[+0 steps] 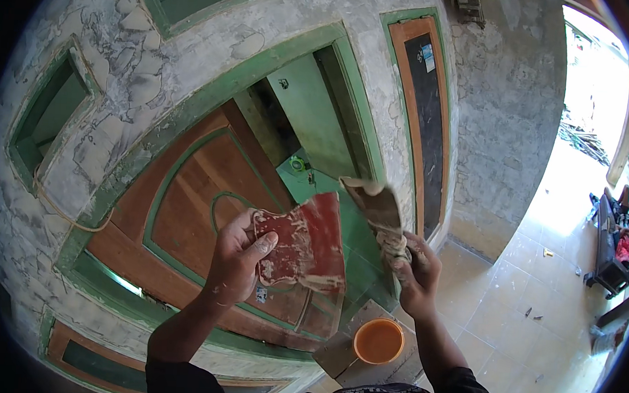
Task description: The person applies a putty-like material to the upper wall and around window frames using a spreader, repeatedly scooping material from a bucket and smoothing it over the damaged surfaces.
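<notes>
My left hand (237, 258) grips a red putty spreader (315, 240), its thumb lying across the broad face. Pale putty smears the spreader, thickest on the handle side and along its near edge. To the right, my right hand (418, 275) is wrapped round the handle of a wide putty knife (377, 206). The knife points up and away, its blade coated in greyish putty and its handle caked with it. The two tools are apart, with a narrow gap between them. Below them, an orange bucket (379, 341) stands on a wooden plank (351, 364); its contents cannot be made out.
A patchy plastered wall (215, 61) surrounds a green-framed doorway with a brown wooden door (193, 182). A narrow wood-framed window (424, 117) is right of it. The tiled floor (517, 302) lies well below on the right, where a dark bench (614, 247) holds several items.
</notes>
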{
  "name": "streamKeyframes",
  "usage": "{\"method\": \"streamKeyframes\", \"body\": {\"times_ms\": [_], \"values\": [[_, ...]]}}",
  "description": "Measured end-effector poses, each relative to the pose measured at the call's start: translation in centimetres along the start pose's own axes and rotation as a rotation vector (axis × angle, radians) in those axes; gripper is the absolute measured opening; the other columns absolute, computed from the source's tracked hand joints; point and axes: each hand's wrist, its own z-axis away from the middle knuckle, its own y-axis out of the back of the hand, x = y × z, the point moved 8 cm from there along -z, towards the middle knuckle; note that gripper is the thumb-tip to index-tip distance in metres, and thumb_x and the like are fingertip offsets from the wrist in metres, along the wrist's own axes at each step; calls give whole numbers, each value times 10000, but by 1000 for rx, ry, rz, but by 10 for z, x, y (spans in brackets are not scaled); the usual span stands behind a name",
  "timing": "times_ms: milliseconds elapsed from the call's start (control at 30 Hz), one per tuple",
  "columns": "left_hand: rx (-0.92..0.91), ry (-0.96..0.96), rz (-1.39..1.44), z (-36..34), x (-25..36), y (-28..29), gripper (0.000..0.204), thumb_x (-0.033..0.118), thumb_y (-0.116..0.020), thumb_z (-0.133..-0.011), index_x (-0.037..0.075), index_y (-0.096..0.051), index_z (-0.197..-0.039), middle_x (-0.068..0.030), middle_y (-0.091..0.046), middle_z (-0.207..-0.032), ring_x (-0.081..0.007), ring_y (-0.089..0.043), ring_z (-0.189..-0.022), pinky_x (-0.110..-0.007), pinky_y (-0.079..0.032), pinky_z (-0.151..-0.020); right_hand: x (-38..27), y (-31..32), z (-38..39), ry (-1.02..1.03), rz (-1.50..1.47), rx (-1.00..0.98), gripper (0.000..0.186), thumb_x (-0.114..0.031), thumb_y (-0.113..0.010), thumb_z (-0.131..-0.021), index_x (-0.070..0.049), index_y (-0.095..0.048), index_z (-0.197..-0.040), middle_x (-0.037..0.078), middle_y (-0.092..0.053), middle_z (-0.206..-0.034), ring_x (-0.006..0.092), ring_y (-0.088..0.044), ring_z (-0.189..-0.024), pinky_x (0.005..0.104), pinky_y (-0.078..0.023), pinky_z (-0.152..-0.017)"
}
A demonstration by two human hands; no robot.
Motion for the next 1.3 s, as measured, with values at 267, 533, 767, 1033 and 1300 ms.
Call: {"method": "streamKeyframes", "body": {"times_ms": [267,533,767,1033,1300], "values": [[-120,298,199,9,-12,1,160,1,-532,-829,24,-463,-971,-99,-617,-897,-144,-634,-766,-288,-546,-679,-21,3,6,435,860,93,392,11,-702,-601,-93,-662,-977,103,-569,-928,267,-535,-853,356,-423,-740],[-37,287,232,11,-12,18,144,-11,-501,-854,18,-471,-992,-74,-605,-909,-123,-614,-802,-294,-532,-721,-30,22,19,348,897,117,339,-1,-680,-665,-55,-644,-998,90,-568,-891,191,-538,-775,288,-421,-637],[136,-157,151,21,9,25,142,8,-485,-874,5,-435,-1007,-81,-569,-944,-103,-564,-832,-264,-481,-762,10,4,59,-444,-14,-73,360,-277,-454,-948,64,-552,-1007,-5,-498,-615,36,-423,-493,182,-315,-443],[13,-651,-876,72,13,3,147,40,-547,-857,-29,-447,-940,-75,-533,-790,-92,-527,-704,-245,-449,-590,14,-2,56,-503,-107,-68,346,-289,-490,-932,46,-572,-954,6,-505,-604,42,-397,-453,190,-294,-409],[24,-635,-896,72,4,7,113,-12,-520,-842,-22,-497,-952,-142,-605,-770,-219,-595,-581,-280,-475,-526,12,-2,49,-433,-200,-136,290,-229,-524,-911,50,-577,-970,36,-541,-658,61,-435,-489,198,-323,-442]]}}
